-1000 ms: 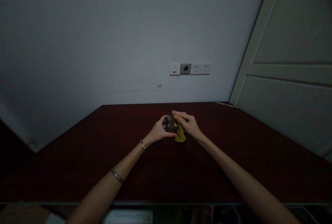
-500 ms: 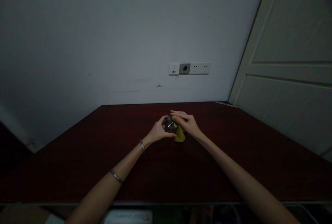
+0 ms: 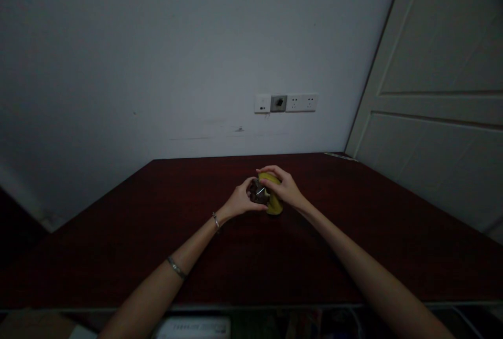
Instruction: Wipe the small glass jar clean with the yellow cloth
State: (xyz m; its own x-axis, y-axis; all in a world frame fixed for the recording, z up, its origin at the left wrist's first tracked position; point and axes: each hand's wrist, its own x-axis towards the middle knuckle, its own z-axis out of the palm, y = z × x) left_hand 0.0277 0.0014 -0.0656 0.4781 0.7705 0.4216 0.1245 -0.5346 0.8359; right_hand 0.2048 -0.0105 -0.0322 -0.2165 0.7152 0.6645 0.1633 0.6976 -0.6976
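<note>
Over the middle of the dark red table (image 3: 220, 255), my left hand (image 3: 240, 200) grips a small, dark, shiny, see-through object (image 3: 258, 192), perhaps a glass or jar; its kind is not clear in the dim light. Thumb and fingers wrap its left side. My right hand (image 3: 285, 187) is closed on a yellow cloth (image 3: 275, 205), pressed against the right side and upper edge of the dark object. The cloth's lower end hangs down beside it toward the tabletop. The fingers and the cloth hide part of the object.
A pale wall (image 3: 188, 66) with a row of sockets (image 3: 301, 102) rises behind the table. At the right stands a white panelled door (image 3: 436, 87). Below the front edge, a white box-like item (image 3: 192, 327) shows among darker things on a shelf.
My right fingers have curled and shifted slightly, so more yellow cloth shows between them. The cloth's hanging end has moved a little to the right. My left hand keeps its grip.
</note>
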